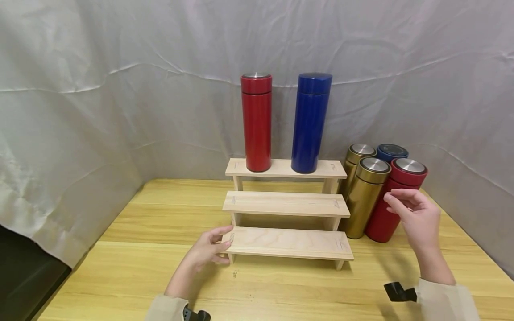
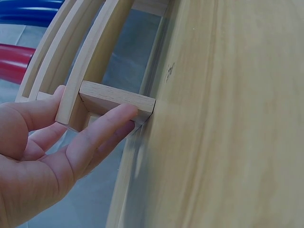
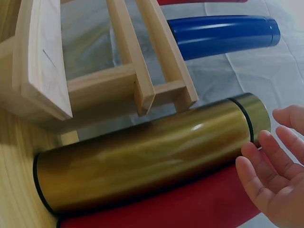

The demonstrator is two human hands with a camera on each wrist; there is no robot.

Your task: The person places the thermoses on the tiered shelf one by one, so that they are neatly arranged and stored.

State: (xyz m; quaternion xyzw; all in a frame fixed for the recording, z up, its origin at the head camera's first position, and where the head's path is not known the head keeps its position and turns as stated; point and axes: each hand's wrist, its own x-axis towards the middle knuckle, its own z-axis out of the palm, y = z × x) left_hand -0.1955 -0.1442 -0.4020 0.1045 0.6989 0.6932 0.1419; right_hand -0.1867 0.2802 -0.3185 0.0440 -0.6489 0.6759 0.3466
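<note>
A three-tier wooden stand sits on the table. My left hand holds its lowest tier by the left end, thumb and fingers around the board's corner, with fingertips along the leg in the left wrist view. On the top tier stand a red thermos and a blue thermos, both upright. My right hand hovers by a red thermos right of the stand, fingers loosely bent and holding nothing. Its fingertips are close to the lid of a gold thermos in the right wrist view.
Beside the front gold thermos, another gold thermos and a blue-lidded thermos stand close together. A grey cloth hangs behind and at both sides. A black object lies at the lower left, past the table edge.
</note>
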